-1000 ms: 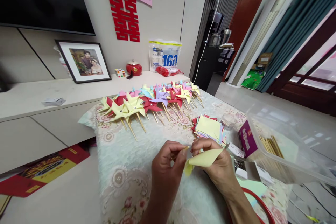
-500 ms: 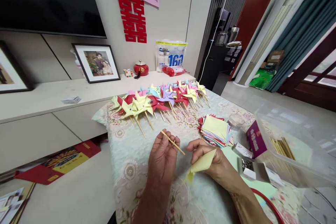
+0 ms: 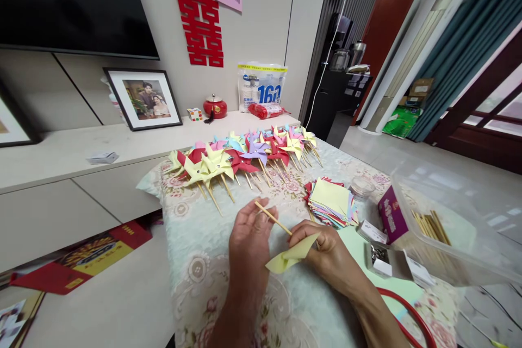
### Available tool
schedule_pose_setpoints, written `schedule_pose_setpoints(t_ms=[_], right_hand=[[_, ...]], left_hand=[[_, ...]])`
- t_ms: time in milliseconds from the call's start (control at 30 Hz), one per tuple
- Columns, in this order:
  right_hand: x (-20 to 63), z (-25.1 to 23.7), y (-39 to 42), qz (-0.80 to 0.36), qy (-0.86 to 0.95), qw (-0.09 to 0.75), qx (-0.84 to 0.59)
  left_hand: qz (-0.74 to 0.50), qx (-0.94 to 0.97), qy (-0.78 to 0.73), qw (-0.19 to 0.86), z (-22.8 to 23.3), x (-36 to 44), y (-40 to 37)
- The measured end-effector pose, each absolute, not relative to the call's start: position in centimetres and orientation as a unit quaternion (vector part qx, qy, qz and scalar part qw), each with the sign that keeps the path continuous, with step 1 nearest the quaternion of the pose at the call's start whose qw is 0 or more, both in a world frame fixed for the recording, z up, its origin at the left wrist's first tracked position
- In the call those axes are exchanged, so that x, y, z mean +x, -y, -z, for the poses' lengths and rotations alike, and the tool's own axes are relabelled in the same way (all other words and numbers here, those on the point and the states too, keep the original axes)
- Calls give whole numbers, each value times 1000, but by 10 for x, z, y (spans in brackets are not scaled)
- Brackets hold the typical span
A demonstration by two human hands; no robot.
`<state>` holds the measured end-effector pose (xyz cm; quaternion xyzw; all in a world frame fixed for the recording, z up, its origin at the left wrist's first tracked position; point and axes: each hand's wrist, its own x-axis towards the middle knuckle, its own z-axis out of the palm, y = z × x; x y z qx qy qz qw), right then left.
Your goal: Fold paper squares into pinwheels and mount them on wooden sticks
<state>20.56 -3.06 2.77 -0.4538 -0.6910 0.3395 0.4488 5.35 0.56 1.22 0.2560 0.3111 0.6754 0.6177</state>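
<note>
While pinching a thin wooden stick [image 3: 272, 218] near its upper end, closes the left hand [image 3: 250, 234] round it between thumb and fingers, palm down over the flowered tablecloth [image 3: 196, 250]. Holds the right hand [image 3: 326, 253] shut on a yellow folded paper [image 3: 291, 254], thumb on top, with one pointed flap jutting left toward the other wrist.

Lays the stick's long axis on a slant, from upper left by the left fingertips to lower right. Brings its free lower tip up against the right thumb and the top edge of the paper, touching or all but touching; cannot tell which. Puts the paper just right of and below the left hand, so the right hand is the nearer to it and the left the nearer to the stick.

Counts as follows:
- One stick in hand, one yellow paper, two hands.
- One fanned stack of coloured squares [image 3: 331, 201] just beyond the right hand.
- One small round jar [image 3: 361, 187] and one purple box [image 3: 392, 221], both right of the stack.
- One clear plastic bin [image 3: 460, 196] at the far right with a bundle of spare sticks [image 3: 430, 227] in it, too packed to number.
- One small open carton [image 3: 383, 261] near the right wrist.
- Finished pinwheels [image 3: 244, 155] in a row across the far edge, perhaps two dozen, too overlapped to count exactly.
</note>
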Motion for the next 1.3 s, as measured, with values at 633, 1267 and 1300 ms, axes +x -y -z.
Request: schedule_pose_setpoints(t_ms=[633, 1267, 1300], right_hand=[[223, -30, 32, -215, 751, 441, -441], [212, -37, 35, -210, 668, 570, -429], [212, -37, 35, -209, 666, 574, -428]], left_hand=[[-503, 712, -435, 227, -4, 42, -7], [-486, 381, -351, 704, -9, 63, 7], [-487, 390, -348, 700, -10, 63, 7]])
